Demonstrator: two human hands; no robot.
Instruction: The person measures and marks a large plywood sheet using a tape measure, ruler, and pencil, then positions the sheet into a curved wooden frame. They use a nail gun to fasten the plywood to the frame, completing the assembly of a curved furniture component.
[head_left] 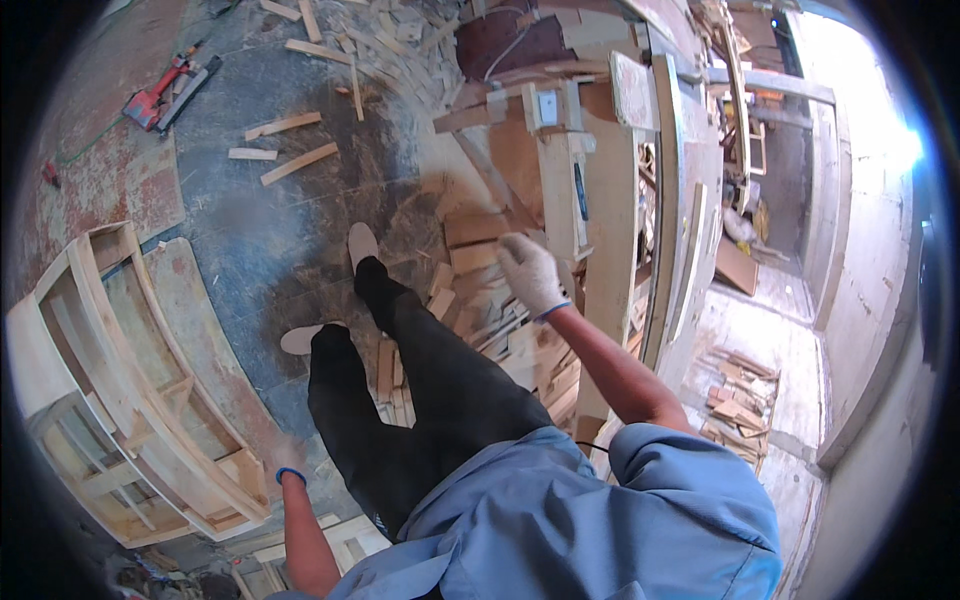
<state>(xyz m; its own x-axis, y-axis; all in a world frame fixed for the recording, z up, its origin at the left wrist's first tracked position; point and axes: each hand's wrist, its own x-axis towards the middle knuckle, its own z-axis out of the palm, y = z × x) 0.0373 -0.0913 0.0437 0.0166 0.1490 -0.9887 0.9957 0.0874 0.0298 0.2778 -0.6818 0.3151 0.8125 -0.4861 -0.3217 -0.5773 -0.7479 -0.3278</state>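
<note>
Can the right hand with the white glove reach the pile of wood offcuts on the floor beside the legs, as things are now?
Probably yes. The right hand hangs directly over the pile of wood offcuts, with nothing between them. The legs stand to its left, clear of that path.

I see a worn, dusty floor (250, 240) strewn with wood offcuts (290, 150), a red power tool (160, 92), a curved wooden frame (120, 390) and stacked scrap boards (500, 320).

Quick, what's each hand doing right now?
Left hand: mostly hidden beside the wooden frame; cannot tell.
Right hand: gloved, loosely curled, holding nothing visible.
</note>
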